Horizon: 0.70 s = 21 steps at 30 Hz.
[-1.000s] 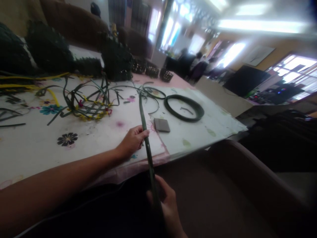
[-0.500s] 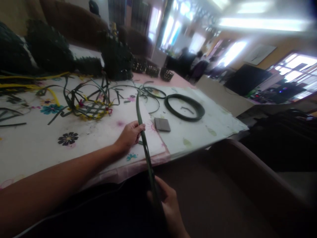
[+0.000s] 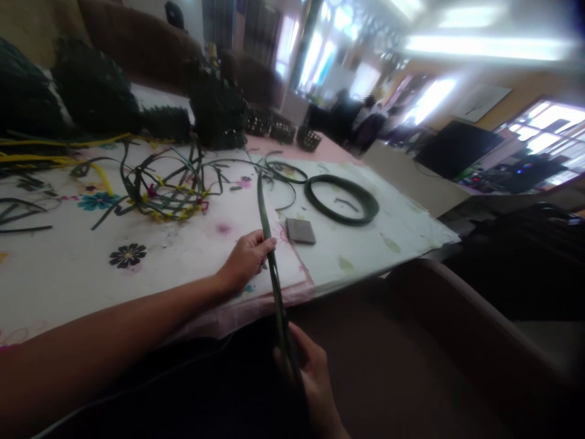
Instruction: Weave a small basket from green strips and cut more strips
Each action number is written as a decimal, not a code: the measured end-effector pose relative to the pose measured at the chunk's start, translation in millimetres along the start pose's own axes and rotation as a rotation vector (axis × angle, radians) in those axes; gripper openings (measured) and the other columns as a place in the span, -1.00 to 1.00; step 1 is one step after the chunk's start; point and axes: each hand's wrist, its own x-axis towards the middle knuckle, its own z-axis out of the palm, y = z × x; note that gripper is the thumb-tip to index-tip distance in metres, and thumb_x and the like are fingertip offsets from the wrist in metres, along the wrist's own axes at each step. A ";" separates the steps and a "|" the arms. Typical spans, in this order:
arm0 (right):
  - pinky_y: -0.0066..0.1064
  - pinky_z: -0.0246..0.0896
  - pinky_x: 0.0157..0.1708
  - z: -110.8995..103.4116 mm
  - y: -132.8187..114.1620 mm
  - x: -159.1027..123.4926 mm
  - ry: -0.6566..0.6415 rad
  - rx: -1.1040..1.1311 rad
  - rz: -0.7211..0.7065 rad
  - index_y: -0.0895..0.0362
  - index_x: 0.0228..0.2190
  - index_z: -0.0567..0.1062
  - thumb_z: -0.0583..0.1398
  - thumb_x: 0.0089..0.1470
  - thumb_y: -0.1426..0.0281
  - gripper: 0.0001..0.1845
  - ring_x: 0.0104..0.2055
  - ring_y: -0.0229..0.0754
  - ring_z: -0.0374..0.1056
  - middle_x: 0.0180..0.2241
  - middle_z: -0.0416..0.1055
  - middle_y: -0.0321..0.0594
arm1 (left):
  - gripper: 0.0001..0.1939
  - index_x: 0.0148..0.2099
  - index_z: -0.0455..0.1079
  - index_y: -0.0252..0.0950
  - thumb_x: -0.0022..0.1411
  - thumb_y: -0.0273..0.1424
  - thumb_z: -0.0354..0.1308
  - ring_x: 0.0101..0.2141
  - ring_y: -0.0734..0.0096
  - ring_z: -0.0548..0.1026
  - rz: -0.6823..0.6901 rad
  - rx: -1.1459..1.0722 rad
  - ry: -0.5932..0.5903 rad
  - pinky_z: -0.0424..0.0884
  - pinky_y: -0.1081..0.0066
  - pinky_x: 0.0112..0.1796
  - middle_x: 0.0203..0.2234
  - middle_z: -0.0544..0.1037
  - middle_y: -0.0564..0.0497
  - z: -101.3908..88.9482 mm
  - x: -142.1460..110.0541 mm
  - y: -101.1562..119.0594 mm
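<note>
My left hand (image 3: 250,259) pinches a long dark green strip (image 3: 264,210) between thumb and fingers, just above the table's front edge. The strip's far end stands up over the table, and its near part runs down toward me, where a narrow gap shows between two lengths. Lower down, my right hand (image 3: 308,366) is closed around the near part of the strip, over the dark lap. Its fingertips are partly hidden and dim. Beyond my left hand lies a flat grey square block (image 3: 300,231).
A coil of dark green strip (image 3: 313,204) lies right of the block. At left sits a partly woven green and yellow basket (image 3: 169,210) with loose strips. Dark woven baskets (image 3: 217,110) stand at the back. A brown chair arm (image 3: 479,311) is at right.
My left hand has shifted slightly right and down, and the upper part of the strip has moved right with it. My right hand stays nearly in place.
</note>
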 end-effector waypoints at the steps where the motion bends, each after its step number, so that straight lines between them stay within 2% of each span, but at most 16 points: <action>1: -0.46 0.33 -0.35 -0.4 0.8 -0.3 0.001 -0.012 -0.006 0.17 -0.12 0.57 0.31 0.02 0.28 -0.63 -0.31 -0.12 0.43 -0.33 0.54 -0.17 | -0.76 -0.43 0.19 -0.27 0.24 -0.34 0.12 -0.77 0.72 -0.01 0.003 -0.004 0.003 -0.11 0.58 -0.71 -0.75 0.14 0.23 -1.1 1.3 -0.1; 7: -0.43 0.35 -0.33 -0.9 6.3 -1.4 -0.009 -0.028 -0.005 0.15 -0.11 0.56 0.33 -0.02 0.30 -0.61 -0.31 -0.10 0.43 -0.35 0.54 -0.18 | -0.76 -0.45 0.17 -0.27 0.23 -0.34 0.12 -0.78 0.70 0.01 0.013 -0.035 0.066 -0.12 0.57 -0.72 -0.76 0.14 0.23 -8.3 10.5 -0.2; 11: -0.43 0.34 -0.30 0.3 8.1 0.0 0.010 -0.022 -0.011 0.15 -0.11 0.54 0.33 -0.03 0.28 -0.59 -0.30 -0.12 0.42 -0.35 0.53 -0.17 | -0.77 -0.44 0.17 -0.26 0.24 -0.35 0.10 -0.78 0.70 -0.01 0.007 0.002 0.039 -0.12 0.57 -0.72 -0.76 0.13 0.24 -3.7 5.0 -1.0; 17: -0.47 0.28 -0.38 1.7 5.0 1.4 0.012 -0.033 -0.011 0.14 -0.09 0.51 0.34 -0.03 0.23 -0.55 -0.37 -0.18 0.35 -0.41 0.47 -0.22 | -0.76 -0.44 0.16 -0.26 0.26 -0.35 0.08 -0.78 0.70 0.00 0.000 0.015 0.037 -0.12 0.56 -0.72 -0.76 0.14 0.23 1.9 -2.7 -0.7; 21: -0.49 0.25 -0.42 0.8 -2.0 2.9 -0.008 -0.028 0.004 0.14 -0.14 0.54 0.31 0.02 0.24 -0.63 -0.39 -0.20 0.32 -0.41 0.44 -0.24 | -0.77 -0.43 0.17 -0.27 0.26 -0.35 0.09 -0.78 0.71 0.00 -0.004 -0.001 0.037 -0.10 0.57 -0.71 -0.76 0.14 0.23 0.4 0.1 -0.3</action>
